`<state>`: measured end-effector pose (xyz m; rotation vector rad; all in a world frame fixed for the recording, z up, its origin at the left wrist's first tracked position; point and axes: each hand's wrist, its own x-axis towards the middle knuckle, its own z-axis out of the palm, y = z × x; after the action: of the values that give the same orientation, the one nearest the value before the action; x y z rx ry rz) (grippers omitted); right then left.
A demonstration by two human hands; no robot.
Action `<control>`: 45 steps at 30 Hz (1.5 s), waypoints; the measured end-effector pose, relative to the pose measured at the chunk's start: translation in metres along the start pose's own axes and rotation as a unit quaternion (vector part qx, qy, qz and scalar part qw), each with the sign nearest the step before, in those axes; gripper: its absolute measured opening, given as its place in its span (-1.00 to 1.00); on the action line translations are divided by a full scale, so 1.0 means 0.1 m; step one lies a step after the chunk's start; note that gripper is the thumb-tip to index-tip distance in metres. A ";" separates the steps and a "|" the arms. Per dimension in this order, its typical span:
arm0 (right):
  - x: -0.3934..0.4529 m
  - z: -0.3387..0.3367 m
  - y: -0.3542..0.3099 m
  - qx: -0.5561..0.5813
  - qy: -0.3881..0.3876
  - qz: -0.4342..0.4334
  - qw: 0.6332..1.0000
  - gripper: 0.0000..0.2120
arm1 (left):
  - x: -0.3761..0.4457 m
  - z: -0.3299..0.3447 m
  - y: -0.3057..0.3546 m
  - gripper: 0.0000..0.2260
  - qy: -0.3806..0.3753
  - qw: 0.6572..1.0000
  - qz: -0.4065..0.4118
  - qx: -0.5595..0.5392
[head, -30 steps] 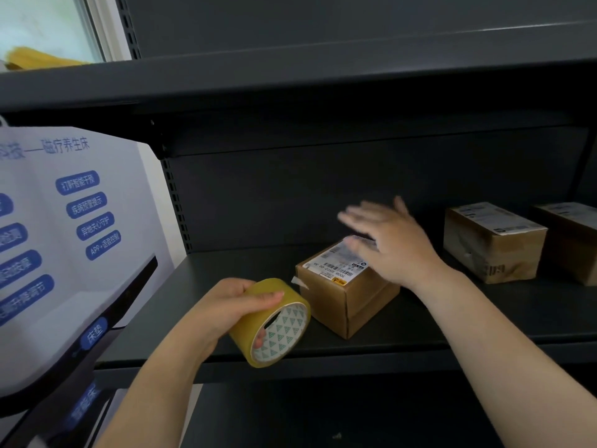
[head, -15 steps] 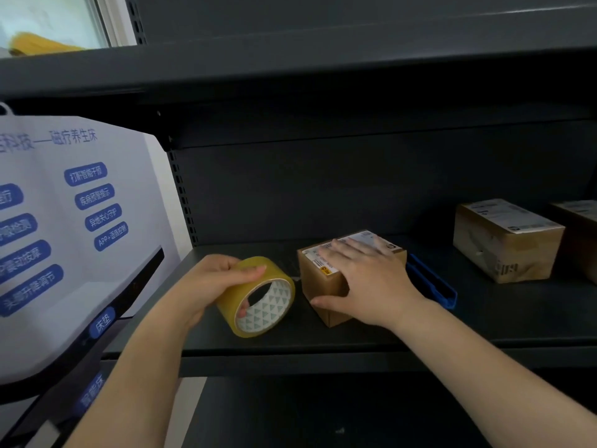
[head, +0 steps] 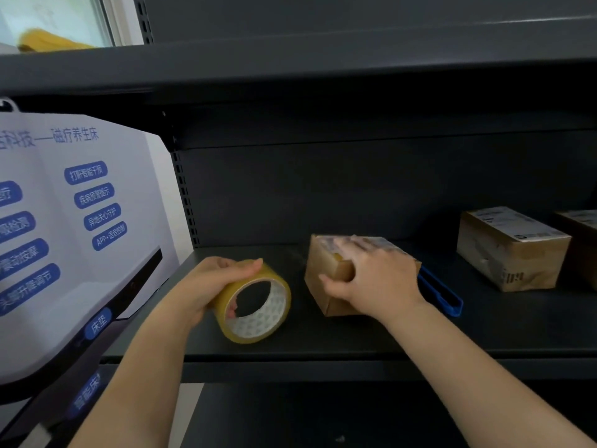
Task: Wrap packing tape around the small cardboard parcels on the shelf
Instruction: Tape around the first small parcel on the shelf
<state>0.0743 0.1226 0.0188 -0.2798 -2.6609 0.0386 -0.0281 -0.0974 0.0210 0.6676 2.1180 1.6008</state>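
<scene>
1. Left hand (head: 206,286) grips yellowish tape roll (head: 255,302), thumb on top, fingers through the core; roll sits at front of dark shelf (head: 484,331).
2. Right hand (head: 371,279) lies on small parcel (head: 326,270), fingers over the labelled top, thumb on its near side.
3. Blue tool (head: 442,294) lies just behind the right wrist.
4. Second parcel (head: 510,247) stands well apart to the right; a third parcel (head: 581,234) is cut by the frame edge.
5. White printed panel (head: 74,221) at left.

Dark metal shelf (head: 371,337) — three cardboard parcels (head: 326,279) (head: 513,250) (head: 581,240), blue tool (head: 442,294) directly on it.
</scene>
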 end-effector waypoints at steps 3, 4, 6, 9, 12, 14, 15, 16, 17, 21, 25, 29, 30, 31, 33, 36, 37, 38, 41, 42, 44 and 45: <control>0.06 -0.06 0.09 0.031 0.024 0.037 0.999 -0.33 | 0.11 0.00 0.09 -0.34 0.034 0.999 0.016 -0.039; 0.07 -0.05 0.11 0.040 0.031 0.046 0.998 -0.34 | 0.13 -0.01 0.10 -0.38 0.029 0.997 0.027 -0.073; 0.08 -0.04 0.12 0.059 0.042 0.062 0.995 -0.35 | 0.16 -0.06 0.07 -0.41 -0.035 0.986 0.067 -0.148; 0.09 -0.06 0.19 0.088 0.049 0.086 0.991 -0.38 | 0.18 -0.07 0.05 -0.63 -0.184 0.953 0.136 -0.198; 0.10 -0.09 0.27 0.127 0.070 0.108 0.984 -0.41 | 0.20 -0.05 0.07 -0.66 -0.173 0.967 0.111 -0.151; 0.10 -0.08 0.29 0.130 0.074 0.112 0.982 -0.42 | 0.21 -0.03 0.13 -0.61 -0.132 0.981 0.096 -0.108; 0.10 -0.08 0.31 0.137 0.071 0.120 0.981 -0.43 | 0.21 -0.02 0.16 -0.58 -0.115 0.985 0.090 -0.095; 0.11 -0.09 0.35 0.154 0.065 0.139 0.976 -0.45 | 0.21 -0.01 0.19 -0.53 -0.098 0.989 0.080 -0.080; 0.12 -0.10 0.40 0.183 0.063 0.167 0.967 -0.49 | 0.21 0.00 0.21 -0.46 -0.081 0.993 0.067 -0.057; 0.15 -0.13 0.61 0.280 0.099 0.236 0.925 -0.58 | 0.19 0.09 0.17 -0.49 -0.069 0.997 0.032 -0.034; 0.14 -0.11 0.61 0.316 0.106 0.238 0.912 -0.59 | 0.20 0.23 0.13 -0.61 -0.059 0.998 -0.009 0.010; 0.16 -0.08 0.60 0.400 0.085 0.271 0.872 -0.62 | 0.26 0.33 0.12 -0.38 -0.035 0.997 -0.030 0.067; 0.15 -0.06 0.59 0.432 0.076 0.284 0.853 -0.61 | 0.27 0.37 0.15 -0.44 -0.040 0.995 -0.035 0.082; 0.14 -0.04 0.58 0.458 0.074 0.293 0.836 -0.59 | 0.28 0.41 0.19 -0.54 -0.045 0.993 -0.042 0.101; 0.14 -0.03 0.56 0.468 0.085 0.301 0.827 -0.57 | 0.27 0.49 0.27 -0.67 -0.054 0.988 -0.053 0.134; 0.17 0.01 0.56 0.404 0.118 0.279 0.863 -0.68 | 0.25 0.49 0.28 -0.67 -0.047 0.985 -0.063 0.154; 0.17 -0.01 0.55 0.376 0.130 0.246 0.884 -0.66 | 0.23 0.48 0.28 -0.66 -0.041 0.986 -0.065 0.149; 0.18 -0.04 0.54 0.345 0.142 0.194 0.907 -0.59 | 0.21 0.47 0.27 -0.65 -0.037 0.987 -0.064 0.143; 0.26 -0.18 0.56 0.227 0.104 -0.006 0.968 -0.52 | 0.16 0.46 0.24 -0.68 -0.029 0.989 -0.059 0.134; 0.28 -0.22 0.58 0.209 0.065 -0.035 0.975 -0.54 | 0.14 0.45 0.23 -0.71 -0.026 0.989 -0.056 0.137; 0.30 -0.29 0.61 0.236 0.005 -0.037 0.971 -0.58 | 0.10 0.44 0.21 -0.72 -0.019 0.989 -0.051 0.140; 0.31 -0.31 0.62 0.254 -0.007 -0.033 0.966 -0.63 | 0.08 0.44 0.21 -0.71 -0.016 0.989 -0.048 0.138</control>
<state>0.0729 0.1889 0.0551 -0.0203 -2.5606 0.6913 -0.0068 -0.0540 0.0292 0.6604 2.3326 1.2503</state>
